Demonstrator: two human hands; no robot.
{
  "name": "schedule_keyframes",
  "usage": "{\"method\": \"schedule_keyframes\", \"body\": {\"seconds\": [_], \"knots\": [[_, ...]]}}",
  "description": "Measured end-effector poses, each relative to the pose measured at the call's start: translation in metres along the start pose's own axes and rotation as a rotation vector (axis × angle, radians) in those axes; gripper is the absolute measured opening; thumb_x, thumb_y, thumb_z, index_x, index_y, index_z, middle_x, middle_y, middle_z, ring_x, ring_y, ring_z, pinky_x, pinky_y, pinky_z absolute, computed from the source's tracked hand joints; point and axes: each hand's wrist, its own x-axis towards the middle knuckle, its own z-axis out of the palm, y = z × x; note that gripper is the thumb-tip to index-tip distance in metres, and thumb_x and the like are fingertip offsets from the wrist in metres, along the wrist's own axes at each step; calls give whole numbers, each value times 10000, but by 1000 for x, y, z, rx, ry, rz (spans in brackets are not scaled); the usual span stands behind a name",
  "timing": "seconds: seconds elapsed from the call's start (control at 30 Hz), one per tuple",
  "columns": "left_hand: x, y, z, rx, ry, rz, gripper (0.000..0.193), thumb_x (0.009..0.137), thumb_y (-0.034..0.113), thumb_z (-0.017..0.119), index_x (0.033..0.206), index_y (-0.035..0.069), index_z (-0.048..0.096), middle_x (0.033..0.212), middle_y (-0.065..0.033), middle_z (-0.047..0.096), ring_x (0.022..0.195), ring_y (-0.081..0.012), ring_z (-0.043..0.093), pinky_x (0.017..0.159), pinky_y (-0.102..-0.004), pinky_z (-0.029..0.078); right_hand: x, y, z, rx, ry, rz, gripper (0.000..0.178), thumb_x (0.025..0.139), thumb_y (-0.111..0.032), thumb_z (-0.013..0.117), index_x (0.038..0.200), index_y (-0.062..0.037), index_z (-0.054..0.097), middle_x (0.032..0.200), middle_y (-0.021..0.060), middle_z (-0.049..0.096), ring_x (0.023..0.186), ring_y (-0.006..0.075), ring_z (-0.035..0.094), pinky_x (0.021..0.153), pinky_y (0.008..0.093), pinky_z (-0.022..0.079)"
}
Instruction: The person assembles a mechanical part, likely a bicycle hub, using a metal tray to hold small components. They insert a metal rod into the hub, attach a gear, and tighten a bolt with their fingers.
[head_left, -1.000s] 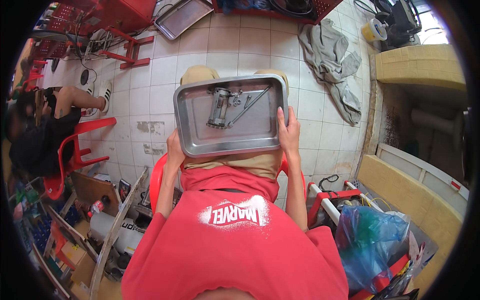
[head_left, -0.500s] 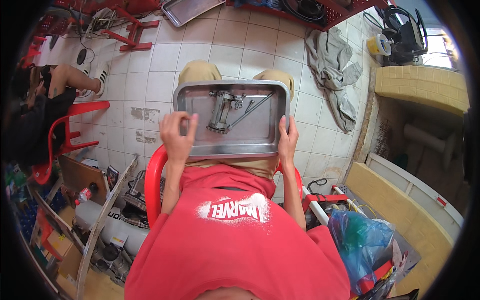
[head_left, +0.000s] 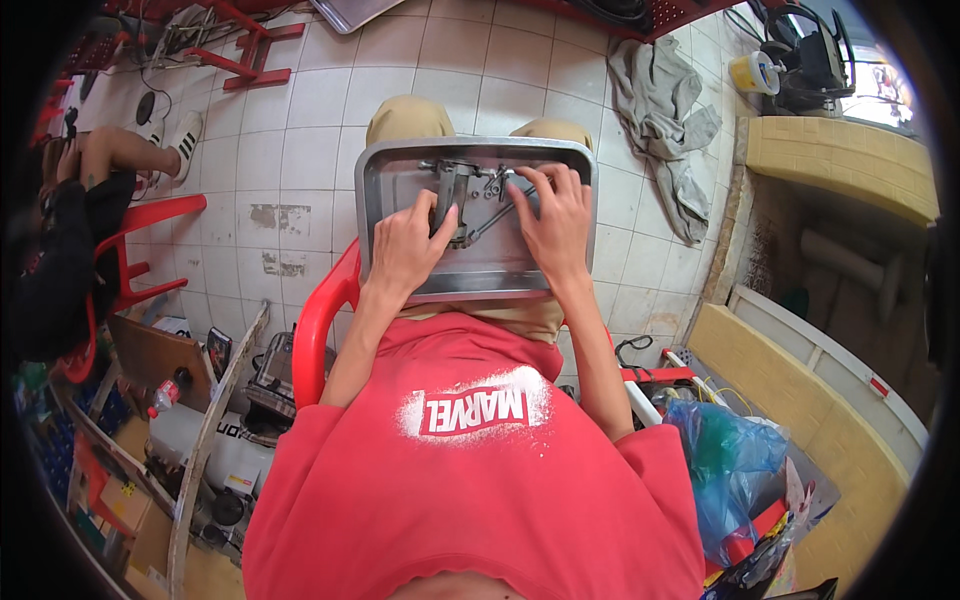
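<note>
At twelve o'clock, the tray [head_left: 490, 284] holds a metal fitting [head_left: 457, 188]; left hand [head_left: 404, 250] touches it, grip unclear; right hand [head_left: 560, 222], fingers apart, is near the bolts [head_left: 489, 188]; shifting knees [head_left: 410, 118] could spill everything.

A tray [head_left: 475, 287] is borne on the lap [head_left: 490, 316]. Inside, a metal cylinder [head_left: 457, 186] is partly covered by the left hand [head_left: 405, 245], a rod [head_left: 488, 226] by the right hand [head_left: 556, 230], whose fingers are parted near small bolts [head_left: 492, 187]. On the tiled floor [head_left: 335, 175], a grey cloth [head_left: 660, 125] is spread.
</note>
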Motion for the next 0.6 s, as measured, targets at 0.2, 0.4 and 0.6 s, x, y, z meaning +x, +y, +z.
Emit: {"method": "schedule_keyframes", "body": {"seconds": [0.2,0.4,0.6], "knots": [[-14,-18,6,-313,99,-53,241,1011,242,634,1013,2,607,852,-161,706,772,-253,700,710,-346,517,5,5,22,51,-96,37,185,874,-248,753,947,-94,680,930,49,613,917,257,571,787,392,405],[-15,-15,-2,-443,118,-69,220,1003,226,652,1032,13,605,866,-122,700,760,-213,657,736,-320,509,-2,13,19,133,-160,65,161,879,-207,750,950,-90,664,921,55,624,887,265,574,766,395,406],[-12,-22,4,-512,125,67,234,981,218,688,1014,10,586,971,-119,678,780,-221,632,733,-328,497,-7,17,25,241,-78,85,153,900,-207,733,960,-80,670,859,39,615,866,256,582,753,384,410]]}}
